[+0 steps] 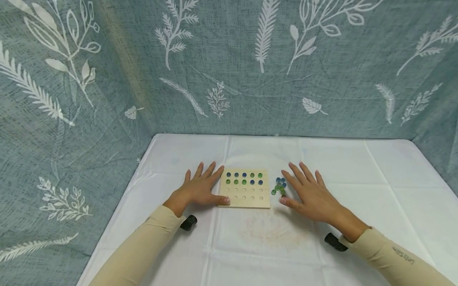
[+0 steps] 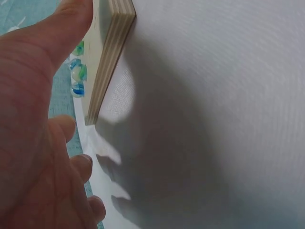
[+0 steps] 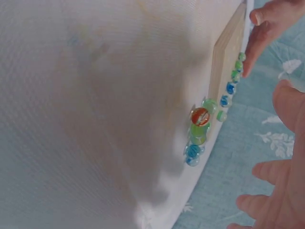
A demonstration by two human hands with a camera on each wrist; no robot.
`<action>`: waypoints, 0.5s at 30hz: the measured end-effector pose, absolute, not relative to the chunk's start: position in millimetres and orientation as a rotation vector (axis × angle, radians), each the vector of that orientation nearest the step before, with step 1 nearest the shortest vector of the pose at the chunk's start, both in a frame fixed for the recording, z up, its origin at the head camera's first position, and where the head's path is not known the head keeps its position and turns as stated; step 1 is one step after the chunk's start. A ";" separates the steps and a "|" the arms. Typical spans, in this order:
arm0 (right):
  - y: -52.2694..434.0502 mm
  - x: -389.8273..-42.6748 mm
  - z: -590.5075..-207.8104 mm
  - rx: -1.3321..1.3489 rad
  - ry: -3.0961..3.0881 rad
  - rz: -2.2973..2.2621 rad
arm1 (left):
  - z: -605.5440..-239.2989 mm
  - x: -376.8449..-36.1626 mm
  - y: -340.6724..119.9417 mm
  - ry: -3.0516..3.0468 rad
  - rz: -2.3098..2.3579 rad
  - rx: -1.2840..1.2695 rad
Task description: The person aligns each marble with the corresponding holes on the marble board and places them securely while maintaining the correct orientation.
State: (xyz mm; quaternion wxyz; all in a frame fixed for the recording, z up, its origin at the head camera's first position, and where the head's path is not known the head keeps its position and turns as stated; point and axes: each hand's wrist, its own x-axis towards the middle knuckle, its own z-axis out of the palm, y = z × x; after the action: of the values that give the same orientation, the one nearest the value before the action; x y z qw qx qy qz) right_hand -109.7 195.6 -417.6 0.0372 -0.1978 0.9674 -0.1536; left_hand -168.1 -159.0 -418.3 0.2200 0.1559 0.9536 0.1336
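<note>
We log both hands as apart, fingers spread and straight, neither gripping anything. The left hand frames the left side of the wooden marble board: its thumb lies over the near-left corner and its index fingertip reaches the far-left corner. We judge this placement would suit steadying the board, though we cannot tell whether the thumb presses. The board lies flat on the white tablecloth, between the hands. Ten blue and green seated marbles fill its two far rows, each held from rolling by its hollow, we presume; the two nearer rows show bare hollows.

The right hand hovers or rests, contact unclear, beside the loose marbles, clustered just off the board's right edge, presumably for short reach. Among them, near the thumb, we note one orange-red marble.
</note>
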 end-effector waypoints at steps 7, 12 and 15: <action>197.7 -110.3 -419.3 -0.582 2.968 -0.500 | -420.4 -170.8 -162.2 2.624 0.378 0.443; 200.0 -110.8 -419.3 -0.569 2.968 -0.543 | -421.7 -171.7 -162.9 2.615 0.370 0.439; 201.6 -112.8 -420.3 -0.567 2.964 -0.579 | -421.5 -171.5 -162.6 2.605 0.364 0.425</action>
State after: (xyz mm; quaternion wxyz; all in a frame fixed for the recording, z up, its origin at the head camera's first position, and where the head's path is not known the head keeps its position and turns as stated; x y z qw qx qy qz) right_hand -112.8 201.6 -420.3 0.0342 -0.1844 0.9640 -0.1884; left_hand -171.5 -162.6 -421.5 0.2364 0.1549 0.9500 0.1327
